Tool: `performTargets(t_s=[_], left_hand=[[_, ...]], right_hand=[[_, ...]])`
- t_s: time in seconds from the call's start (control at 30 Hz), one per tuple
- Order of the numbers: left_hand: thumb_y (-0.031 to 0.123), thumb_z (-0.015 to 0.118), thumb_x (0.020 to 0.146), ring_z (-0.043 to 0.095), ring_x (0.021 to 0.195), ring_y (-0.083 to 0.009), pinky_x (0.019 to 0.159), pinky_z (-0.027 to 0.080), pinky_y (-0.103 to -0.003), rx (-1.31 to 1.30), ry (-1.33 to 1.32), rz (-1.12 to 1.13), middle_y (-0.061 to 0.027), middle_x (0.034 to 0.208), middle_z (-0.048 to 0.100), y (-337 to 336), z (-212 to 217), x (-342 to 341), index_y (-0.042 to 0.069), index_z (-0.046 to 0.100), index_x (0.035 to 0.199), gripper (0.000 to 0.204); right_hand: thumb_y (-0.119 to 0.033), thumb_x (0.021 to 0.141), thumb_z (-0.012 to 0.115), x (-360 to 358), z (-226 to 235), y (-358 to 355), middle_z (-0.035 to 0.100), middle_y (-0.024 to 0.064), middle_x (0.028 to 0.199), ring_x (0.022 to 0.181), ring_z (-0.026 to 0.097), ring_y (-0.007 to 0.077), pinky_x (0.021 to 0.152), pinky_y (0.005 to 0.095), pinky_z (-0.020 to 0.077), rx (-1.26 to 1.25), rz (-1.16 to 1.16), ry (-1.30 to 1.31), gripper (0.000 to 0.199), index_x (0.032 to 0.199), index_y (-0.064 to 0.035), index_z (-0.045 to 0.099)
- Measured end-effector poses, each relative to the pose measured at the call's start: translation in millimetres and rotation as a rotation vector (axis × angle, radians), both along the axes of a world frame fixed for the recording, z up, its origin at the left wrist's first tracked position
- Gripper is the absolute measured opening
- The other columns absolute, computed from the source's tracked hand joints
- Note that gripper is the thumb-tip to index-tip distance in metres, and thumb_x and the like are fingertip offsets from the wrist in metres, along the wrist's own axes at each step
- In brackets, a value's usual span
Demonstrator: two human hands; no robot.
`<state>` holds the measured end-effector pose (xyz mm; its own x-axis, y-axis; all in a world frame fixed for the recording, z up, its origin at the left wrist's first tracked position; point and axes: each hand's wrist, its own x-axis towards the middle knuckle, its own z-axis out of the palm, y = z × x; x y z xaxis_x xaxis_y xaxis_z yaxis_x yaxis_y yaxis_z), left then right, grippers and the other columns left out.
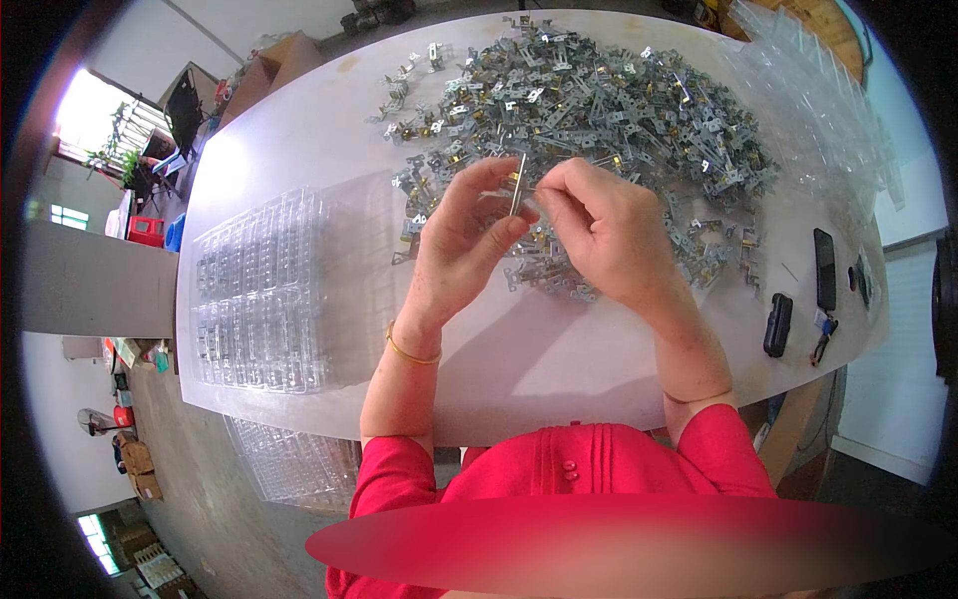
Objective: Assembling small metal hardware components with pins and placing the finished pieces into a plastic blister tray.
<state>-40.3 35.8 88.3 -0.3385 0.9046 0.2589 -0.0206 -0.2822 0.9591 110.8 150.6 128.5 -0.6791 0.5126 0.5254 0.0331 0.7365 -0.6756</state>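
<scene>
My left hand (457,245) holds a thin, shiny metal piece (519,186) upright between thumb and fingers, above the near edge of a big heap of small metal brackets (639,120). Close beside it on the right, my right hand (617,232) is closed in a pinch, fingertips at the piece. Whatever sits between those right fingertips is too small to make out. Many brackets in the heap are silver, and some have brass-coloured parts.
Clear plastic compartment trays (264,290) with metal parts lie on the white table (519,404) at left. More trays (294,461) are lower down. Clear plastic trays (813,110) pile up at far right. A phone (824,268) and a black case (777,325) lie near the right edge.
</scene>
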Motion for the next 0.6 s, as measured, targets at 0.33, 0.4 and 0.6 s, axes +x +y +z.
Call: performTargets(t_s=[0.33, 0.4, 0.6], left_hand=[[-0.008, 0.066, 0.094, 0.064, 0.111, -0.0154, 0.094, 0.056, -0.031, -0.007, 0.132, 0.019, -0.0086, 0.134, 0.055, -1.5, 0.6, -1.0, -0.001, 0.047, 0.145, 0.054], [-0.007, 0.066, 0.095, 0.065, 0.109, -0.0160, 0.092, 0.056, -0.031, -0.015, 0.071, 0.030, -0.0090, 0.133, 0.056, -0.9, 0.2, -0.3, -0.002, 0.047, 0.144, 0.053], [0.003, 0.066, 0.096, 0.067, 0.099, -0.0218, 0.086, 0.056, -0.036, 0.035, -0.220, -0.144, -0.0107, 0.121, 0.061, 0.4, -0.1, -4.9, -0.002, 0.048, 0.144, 0.052]], right_hand=[[-0.010, 0.093, 0.063, 1.3, -5.9, 1.8, 0.064, 0.0167, 0.076, 0.072, 0.066, 0.0397, 0.060, 0.0482, 0.0498, 0.051, 0.075, -0.071, 0.007, 0.089, -0.0062, 0.058], [-0.011, 0.094, 0.063, 4.1, -3.7, 3.1, 0.064, 0.0169, 0.076, 0.072, 0.066, 0.0401, 0.060, 0.0486, 0.0495, 0.017, 0.100, -0.102, 0.008, 0.089, -0.0067, 0.058], [-0.009, 0.095, 0.067, 5.6, 2.3, 16.1, 0.068, 0.0111, 0.083, 0.073, 0.068, 0.0271, 0.066, 0.0344, 0.0527, -0.099, -0.018, 0.123, 0.005, 0.100, -0.0076, 0.065]])
